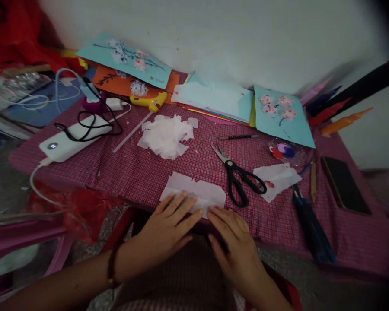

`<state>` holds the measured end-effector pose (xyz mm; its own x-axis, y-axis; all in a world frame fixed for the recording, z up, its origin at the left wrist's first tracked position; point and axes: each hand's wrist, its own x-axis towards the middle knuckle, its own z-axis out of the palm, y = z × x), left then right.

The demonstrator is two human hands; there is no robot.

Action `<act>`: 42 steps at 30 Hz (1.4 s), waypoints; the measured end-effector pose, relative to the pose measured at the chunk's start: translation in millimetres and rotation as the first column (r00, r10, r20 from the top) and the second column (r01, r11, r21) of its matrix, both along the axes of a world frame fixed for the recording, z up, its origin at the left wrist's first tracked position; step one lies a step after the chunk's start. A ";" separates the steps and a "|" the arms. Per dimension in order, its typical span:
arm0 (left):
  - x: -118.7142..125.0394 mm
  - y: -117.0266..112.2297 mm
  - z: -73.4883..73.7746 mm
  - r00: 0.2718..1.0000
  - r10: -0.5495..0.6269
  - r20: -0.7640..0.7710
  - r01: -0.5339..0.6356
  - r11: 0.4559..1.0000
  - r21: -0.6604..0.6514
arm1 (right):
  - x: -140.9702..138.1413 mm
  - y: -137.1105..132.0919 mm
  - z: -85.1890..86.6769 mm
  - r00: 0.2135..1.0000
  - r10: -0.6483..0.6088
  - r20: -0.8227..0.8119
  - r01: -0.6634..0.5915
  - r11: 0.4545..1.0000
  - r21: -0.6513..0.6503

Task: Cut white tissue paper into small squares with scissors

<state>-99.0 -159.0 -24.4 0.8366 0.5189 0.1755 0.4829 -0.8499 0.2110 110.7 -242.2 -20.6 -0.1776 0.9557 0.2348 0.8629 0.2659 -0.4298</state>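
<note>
A piece of thin white tissue paper [194, 188] with a ragged far edge lies at the table's front edge. My left hand [171, 220] rests flat on it, fingers stretched out and slightly spread. Beside it, my right hand [231, 235] touches the paper's near right part with its fingers extended, the thumb apart from them. Beyond the paper is a loose pile of torn white tissue pieces [167, 136]. Open scissors with black handles [238, 172] lie to the right, blades pointing away. Further right is a crumpled tissue [277, 179] with red stains.
Along the wall lie blue painted flower cards [285, 114] and stacked coloured paper. A yellow glue gun [149, 102], a white power bank [74, 138] and cables occupy the left. At right are a phone [345, 185], a dark blue tool [313, 229] and a paint palette [283, 151].
</note>
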 end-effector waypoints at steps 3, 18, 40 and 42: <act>-6.9 6.8 9.8 0.994 0.031 0.104 -0.027 0.999 -0.041 | 9.2 6.3 9.8 0.990 -0.074 -0.123 0.077 0.997 0.021; -6.3 91.8 50.5 0.998 0.039 -0.040 -0.041 0.997 -0.066 | 68.2 63.4 18.5 0.931 -0.259 0.259 0.257 0.966 0.041; 44.0 112.1 73.0 0.855 -0.156 -0.495 -0.048 0.926 -0.375 | 87.7 41.6 30.3 0.869 -0.404 -0.286 0.428 0.904 0.024; 47.1 115.5 76.3 0.839 -0.197 -0.508 -0.116 0.847 -0.519 | 89.2 22.8 26.3 0.793 -0.406 -0.454 0.441 0.897 -0.032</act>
